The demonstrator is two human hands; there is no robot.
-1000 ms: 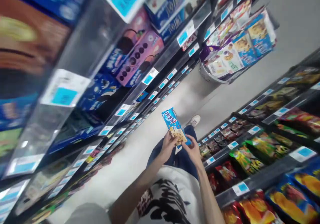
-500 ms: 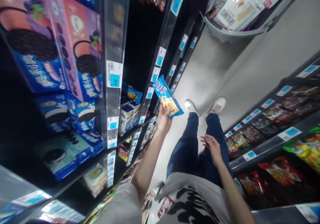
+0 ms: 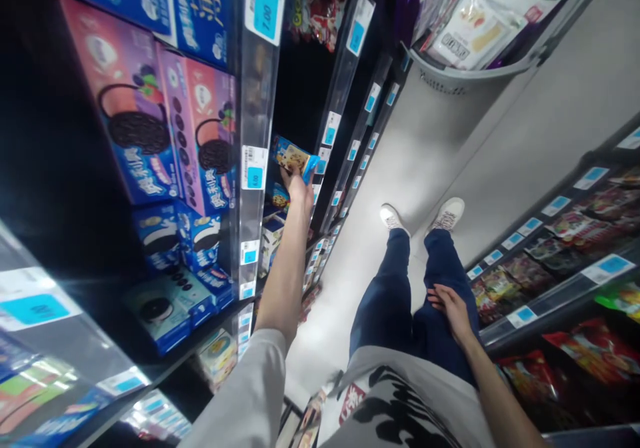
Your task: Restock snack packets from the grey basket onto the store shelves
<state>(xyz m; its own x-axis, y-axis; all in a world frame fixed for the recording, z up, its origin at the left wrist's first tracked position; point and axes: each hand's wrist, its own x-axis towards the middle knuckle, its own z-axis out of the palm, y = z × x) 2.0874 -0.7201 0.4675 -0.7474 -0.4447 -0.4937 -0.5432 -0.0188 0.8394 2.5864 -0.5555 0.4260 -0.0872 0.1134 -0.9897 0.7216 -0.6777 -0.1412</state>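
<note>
My left hand (image 3: 297, 187) grips a blue packet of chocolate chip cookies (image 3: 294, 156) by its lower side. The packet is at the opening of a dark shelf compartment on the left, partly behind the shelf's label strip. Just below the hand, another blue cookie packet (image 3: 280, 197) lies on boxes (image 3: 273, 235) inside that compartment. My right hand (image 3: 453, 308) hangs in front of my right thigh, fingers loosely apart, with nothing in it.
Boxes of Oreo-style cookies (image 3: 133, 118) fill the left shelf, behind a price-tag strip (image 3: 255, 168). A grey basket (image 3: 475, 73) with packaged snacks stands ahead on the floor (image 3: 400, 155). Red snack bags (image 3: 595, 348) line the right shelf.
My left hand has carried the cookie packet leftward from above the aisle into the shelf opening, turning it more level. The view has shifted slightly; my right hand still hangs low.
</note>
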